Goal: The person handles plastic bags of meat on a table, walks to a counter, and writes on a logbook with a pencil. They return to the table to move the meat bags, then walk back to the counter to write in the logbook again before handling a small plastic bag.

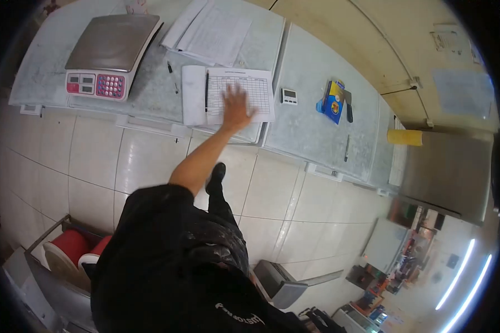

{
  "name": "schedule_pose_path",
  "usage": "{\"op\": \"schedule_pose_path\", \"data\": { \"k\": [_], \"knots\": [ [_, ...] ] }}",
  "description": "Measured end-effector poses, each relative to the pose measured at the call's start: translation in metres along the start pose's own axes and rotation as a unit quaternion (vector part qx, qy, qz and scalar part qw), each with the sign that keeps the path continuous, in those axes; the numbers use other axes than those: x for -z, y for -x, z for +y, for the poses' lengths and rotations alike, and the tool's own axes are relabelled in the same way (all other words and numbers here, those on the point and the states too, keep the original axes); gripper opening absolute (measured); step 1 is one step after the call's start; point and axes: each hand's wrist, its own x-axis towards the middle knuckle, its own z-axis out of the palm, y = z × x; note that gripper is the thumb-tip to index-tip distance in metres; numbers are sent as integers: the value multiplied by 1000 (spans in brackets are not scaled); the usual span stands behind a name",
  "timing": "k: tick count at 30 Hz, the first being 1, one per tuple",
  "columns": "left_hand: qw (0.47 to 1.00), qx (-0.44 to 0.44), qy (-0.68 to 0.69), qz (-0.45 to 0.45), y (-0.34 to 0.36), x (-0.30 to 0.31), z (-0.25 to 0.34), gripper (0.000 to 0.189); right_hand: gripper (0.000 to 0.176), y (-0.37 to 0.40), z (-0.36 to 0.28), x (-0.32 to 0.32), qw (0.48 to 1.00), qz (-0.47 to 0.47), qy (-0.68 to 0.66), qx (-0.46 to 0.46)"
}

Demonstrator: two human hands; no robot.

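Note:
My left hand (237, 108) is stretched out over a printed form with a table grid (261, 83), palm down and fingers spread, slightly blurred. It holds nothing. The form belongs to an open pad whose folded-back white page (194, 94) lies to the left. A dark pen (206, 91) rests along the fold between them, left of my fingers. Right of the form, a small white digital timer (289, 96) sits on the neighbouring table section. My right hand is out of the picture.
A weighing scale (114, 44) with a pink keypad stands at the left of the grey table. Stacked papers (216, 33) lie behind the form. Farther right are a blue-and-yellow packet (334, 102) and a pen (347, 149). Red tubs (75, 244) stand at lower left.

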Motion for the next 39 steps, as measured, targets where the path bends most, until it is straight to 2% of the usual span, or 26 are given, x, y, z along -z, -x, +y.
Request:
{"op": "schedule_pose_path", "data": {
  "k": [1, 2, 3, 4, 6, 9, 11, 12, 13, 14, 15, 16, 17, 18, 20, 21, 24, 25, 26, 28, 29, 31, 32, 34, 36, 39],
  "knots": [
    [993, -56, 58, -86, 2, -13, 15, 70, 36, 28, -18, 13, 997, 10, -41, -70],
    [931, -252, 133, -227, 9, -9, 40, 68, 35, 48, -24, 19, 990, 26, -79, -112],
    [874, -430, 149, -172, 32, -32, 63, 62, 34, 60, -29, 23, 982, 47, -117, -140],
    [809, -492, 180, -265, 57, -22, 100, 58, 33, 65, -35, 25, 972, 68, -161, -159],
    [759, -522, 228, -315, 131, -21, 160, 50, 30, 60, -47, 33, 946, 109, -248, -179],
    [711, -329, 314, -536, 217, 3, 221, 32, 27, 27, -55, 61, 897, 160, -380, -156],
    [640, -250, 400, -606, 243, 43, 254, 33, 25, -10, -47, 84, 849, 167, -493, -90],
    [589, -224, 368, -684, 246, 71, 272, 35, 20, -40, -30, 93, 773, 125, -621, 41],
    [530, -254, 291, -755, 259, 66, 283, 42, 21, -60, -8, 96, 772, 127, -608, -134],
    [531, -252, 278, -760, 265, 67, 296, 42, 23, -70, -21, 132, 818, 135, -545, -126],
    [536, -211, 223, -786, 270, 73, 314, 44, 24, -110, 44, 113, 800, 68, -596, 3],
    [537, -169, 170, -809, 278, 74, 330, 47, 24, -112, 44, 131, 794, 68, -605, 3],
    [567, -303, 185, -743, 318, 13, 310, 56, 25, -114, 30, 172, 834, 112, -540, 2],
    [568, -300, 181, -744, 324, -5, 323, 56, 26, -118, 11, 218, 869, 154, -469, 3],
    [603, -250, 62, -755, 334, -39, 364, 66, 26, -125, 7, 277, 864, 159, -477, 20],
    [638, -112, 50, -760, 352, -81, 371, 74, 27, -131, 8, 306, 859, 170, -482, 36],
    [627, -191, 0, -756, 340, -103, 455, 71, 24, -159, 7, 388, 870, 170, -455, 88],
    [625, -217, 118, -741, 355, -133, 455, 52, 24, -172, 8, 415, 870, 171, -455, 89],
    [625, -218, 117, -740, 364, -156, 461, 52, 19, -185, 10, 441, 874, 161, -437, 139],
    [575, -355, 237, -699, 373, -190, 479, 25, 14, -199, 5, 490, 875, 151, -419, 187],
    [575, -353, 237, -699, 371, -204, 492, 25, 14, -200, -1, 520, 895, 116, -386, 193],
    [578, -446, 229, -644, 363, -217, 525, 15, 15, -207, 12, 556, 910, 36, -348, 221],
    [581, -441, 231, -644, 355, -216, 542, 15, 15, -209, 23, 568, 910, 31, -348, 222],
    [610, -365, 272, -649, 299, -165, 610, 42, 23, -210, 53, 592, 907, -107, -326, 244],
    [627, -342, 274, -644, 278, -177, 649, 42, 32, -208, 90, 601, 907, -184, -333, 182],
    [641, -273, 295, -654, 249, -215, 688, 43, 25, -206, 127, 597, 937, -100, -303, 139]
  ]
}}
